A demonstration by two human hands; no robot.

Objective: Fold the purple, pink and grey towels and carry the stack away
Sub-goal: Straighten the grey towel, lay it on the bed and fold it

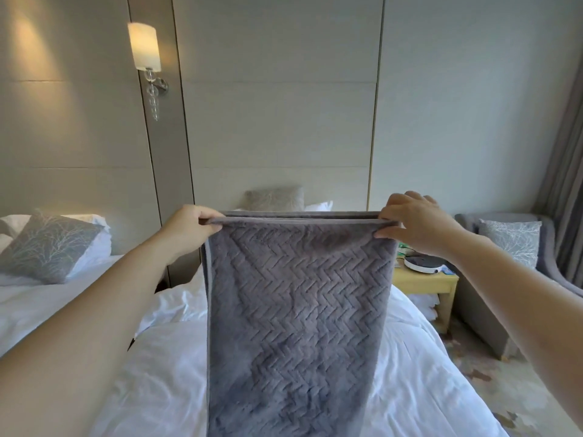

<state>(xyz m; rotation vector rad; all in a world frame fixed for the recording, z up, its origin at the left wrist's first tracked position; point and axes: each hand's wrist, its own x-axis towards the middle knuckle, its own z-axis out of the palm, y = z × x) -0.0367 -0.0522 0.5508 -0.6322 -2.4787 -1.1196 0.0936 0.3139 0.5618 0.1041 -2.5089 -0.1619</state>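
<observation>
A grey towel (296, 310) with a herringbone pattern hangs upright in front of me, over a white bed (157, 373). It is doubled, with two top edges lying together. My left hand (189, 228) pinches the upper left corner and my right hand (413, 222) pinches the upper right corner, both arms stretched forward. The towel's lower end runs out of view at the bottom. No purple or pink towel shows in this view.
A second bed with a patterned cushion (47, 247) lies to the left. A yellow bedside table (426, 285) with a white round device (422, 263) stands to the right, beside a grey armchair (520, 247). A lit wall lamp (145, 48) hangs above.
</observation>
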